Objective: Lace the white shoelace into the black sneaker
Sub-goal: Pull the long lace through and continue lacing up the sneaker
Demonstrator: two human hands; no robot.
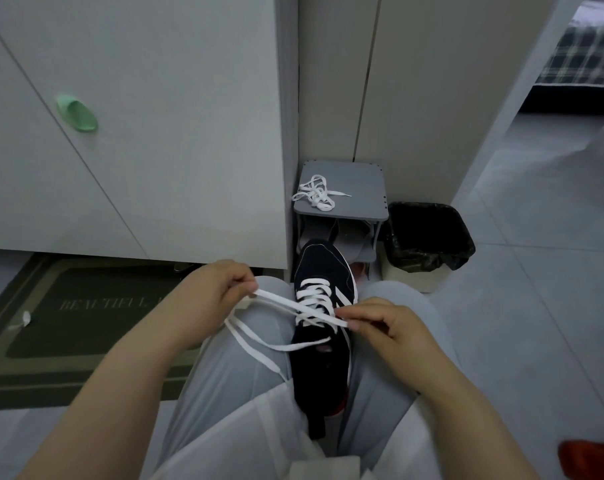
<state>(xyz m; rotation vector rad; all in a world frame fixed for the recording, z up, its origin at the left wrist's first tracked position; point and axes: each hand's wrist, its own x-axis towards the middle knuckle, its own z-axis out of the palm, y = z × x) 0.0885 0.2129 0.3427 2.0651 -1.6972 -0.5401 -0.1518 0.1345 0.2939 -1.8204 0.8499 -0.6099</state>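
A black sneaker (323, 261) with white side stripes lies between my knees, toe pointing away. A white shoelace (276, 301) crosses its front eyelets in several rows. My left hand (214, 292) pinches one stretch of the lace, pulled out to the left of the shoe. My right hand (383, 322) pinches the lace near its end, just right of the eyelets. A loose loop of lace hangs over my left thigh.
A second white lace (316, 195) lies bundled on a small grey stool (359, 188) beyond the sneaker. A black-lined bin (428, 233) stands to its right. White cabinet doors (137, 133) rise at left, with a dark doormat (86, 313) below. A red object (591, 459) sits at bottom right.
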